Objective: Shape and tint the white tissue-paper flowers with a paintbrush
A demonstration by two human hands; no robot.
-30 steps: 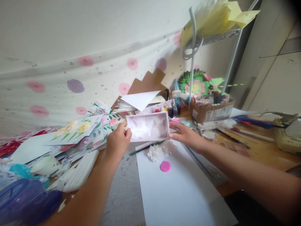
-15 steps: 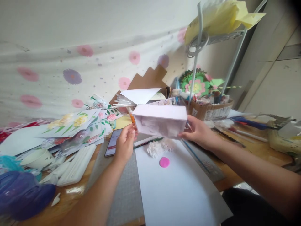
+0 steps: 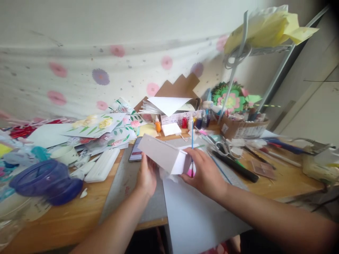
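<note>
A white paper box [image 3: 164, 154] is tilted with its underside up, held low over a large white sheet [image 3: 196, 211]. My left hand [image 3: 147, 175] grips its near left side, fingers curled under it. At the box's right end, my right hand [image 3: 203, 173] is closed on it. A thin blue stick [image 3: 192, 148] stands up by my right fingers. White crumpled paper and a pink disc [image 3: 190, 173] peek out below the box. A phone [image 3: 135, 153] lies just behind the box.
Flower-printed papers [image 3: 100, 128] and a white case [image 3: 103, 165] lie at left, with purple bowls [image 3: 47, 180] nearer. Small paint bottles [image 3: 184, 122], scissors [image 3: 222, 146], a black marker [image 3: 234, 165] and a cardboard tray [image 3: 245, 127] of paper flowers sit behind and right. A metal rack [image 3: 275, 79] holds yellow paper.
Both hands have turned the box over and lowered it toward the white sheet; it now covers the white paper tuft and most of the pink disc.
</note>
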